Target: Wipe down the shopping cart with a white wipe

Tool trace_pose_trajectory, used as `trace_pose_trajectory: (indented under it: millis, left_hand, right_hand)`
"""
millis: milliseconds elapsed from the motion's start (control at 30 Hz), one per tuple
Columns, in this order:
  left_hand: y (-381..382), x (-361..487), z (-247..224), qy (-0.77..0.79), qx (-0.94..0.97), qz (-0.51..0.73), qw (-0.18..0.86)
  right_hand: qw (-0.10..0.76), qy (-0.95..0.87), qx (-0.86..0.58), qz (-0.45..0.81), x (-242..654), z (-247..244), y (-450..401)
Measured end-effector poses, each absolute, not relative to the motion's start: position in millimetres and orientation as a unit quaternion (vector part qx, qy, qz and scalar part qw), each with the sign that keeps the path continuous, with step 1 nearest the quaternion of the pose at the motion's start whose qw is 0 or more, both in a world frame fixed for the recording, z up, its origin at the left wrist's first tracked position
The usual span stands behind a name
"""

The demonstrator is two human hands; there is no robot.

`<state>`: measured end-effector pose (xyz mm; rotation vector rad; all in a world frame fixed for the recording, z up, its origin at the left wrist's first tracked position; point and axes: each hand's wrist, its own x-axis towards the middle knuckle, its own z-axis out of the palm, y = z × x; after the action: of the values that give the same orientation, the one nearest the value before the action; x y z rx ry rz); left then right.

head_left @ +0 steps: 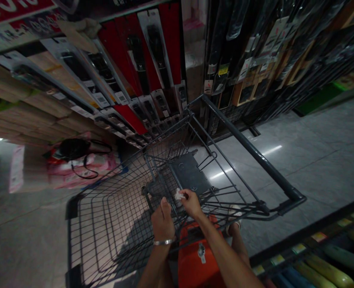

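Head view, looking down into a wire shopping cart (111,224) that fills the lower middle of the frame, its handle bar (249,150) running from the upper centre down to the right. Both hands reach over the near wall of the basket, just below centre. The right hand (191,203) has its fingertips pinched together on a small white crumpled scrap (179,195), which looks like paper or tissue, held right above the folded grey child-seat flap (190,174). The left hand (162,222), with a silver bangle (164,242) at the wrist, rests on the wire just left of it, fingers curled downward; whether they are closed around a wire I cannot tell.

The scrap looks very light, soft and easily torn or dropped, so a fingertip pinch at its bunched middle seems the right hold; a loose grip could let it slip through the mesh.

An orange garment (195,260) shows beneath the arms at bottom centre. Upper left, packaged goods hang on a rack (129,68); a black bag on pink packs (75,160) sits at mid-left. Coloured bottles (330,268) line the lower right shelf.
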<state>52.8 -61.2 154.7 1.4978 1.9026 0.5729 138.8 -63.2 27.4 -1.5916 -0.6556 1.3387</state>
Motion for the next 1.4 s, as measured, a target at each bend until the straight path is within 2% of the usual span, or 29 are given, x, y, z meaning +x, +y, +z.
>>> trace_pose_trajectory:
  millis: [333,567,800,933,1233,1400]
  left_hand:
    - [-59,54,155,0.720,0.572,0.230,0.318]
    - [-61,59,160,0.724,0.563,0.247,0.314]
    - [-62,62,163,0.723,0.554,0.264,0.317]
    - [-62,62,162,0.723,0.548,0.268,0.324]
    - [-63,63,161,0.725,0.548,0.264,0.322]
    - [-63,60,157,0.721,0.558,0.257,0.322]
  right_hand:
    - [0.492,-0.217,-0.561,0.629,134,79,-70]
    - [0.554,-0.289,-0.579,0.524,129,74,-65]
    - [0.421,-0.483,-0.638,0.427,133,50,-51]
    - [0.360,-0.510,-0.670,0.402,138,31,-44]
    - [0.321,-0.497,-0.692,0.413,145,13,-41]
    - [0.360,-0.419,-0.759,0.345,155,22,-35]
